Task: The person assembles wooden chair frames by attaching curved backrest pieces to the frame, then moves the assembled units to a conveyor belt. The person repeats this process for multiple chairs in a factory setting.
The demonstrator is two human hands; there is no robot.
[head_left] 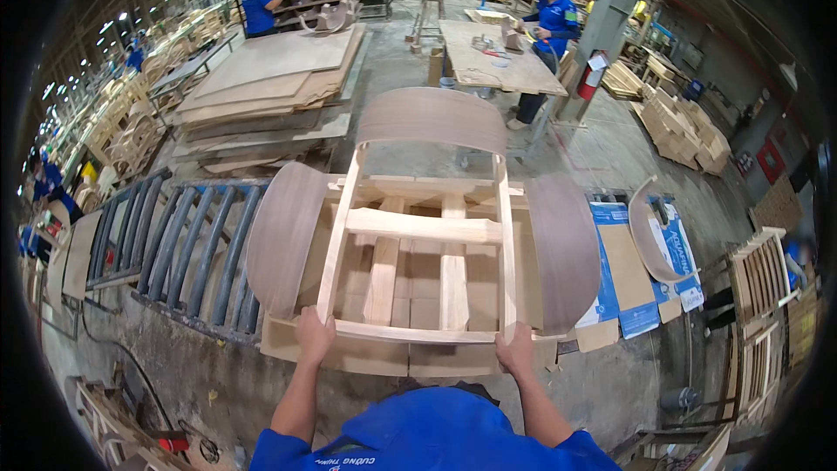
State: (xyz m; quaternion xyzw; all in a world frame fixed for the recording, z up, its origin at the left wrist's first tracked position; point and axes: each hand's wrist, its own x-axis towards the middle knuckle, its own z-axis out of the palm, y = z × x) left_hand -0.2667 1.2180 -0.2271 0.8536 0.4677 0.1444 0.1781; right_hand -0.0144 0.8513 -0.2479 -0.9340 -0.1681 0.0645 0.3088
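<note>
Frame (pixel 506 244) of pale wood sits at the centre of the view, over cardboard (pixel 349 356), and looks well advanced in its making. Two long rails run up to a curved panel (pixel 432 115) at 12 o'clock, a cross rail (pixel 423 226) spans them, and a near rail (pixel 410 334) lies across 6 o'clock. Two struts (pixel 381 283) show beneath the cross rail. Dark curved sides stand at 9 o'clock (pixel 286 240) and 3 o'clock (pixel 565 249).

Left hand (pixel 316 337) has its fingers closed around the frame's corner at 7 o'clock; right hand (pixel 514 349) holds the 5 o'clock corner the same way.

Main parts thus appear in place, by my judgement. What is left is harder to say: the joints are too small to read from above, so I cannot tell whether the dark sides are fixed or merely stand against the wood. Farther out at 3 o'clock, a loose curved piece (pixel 652 240) lies apart on blue packaging (pixel 643 318), not joined to anything.
</note>
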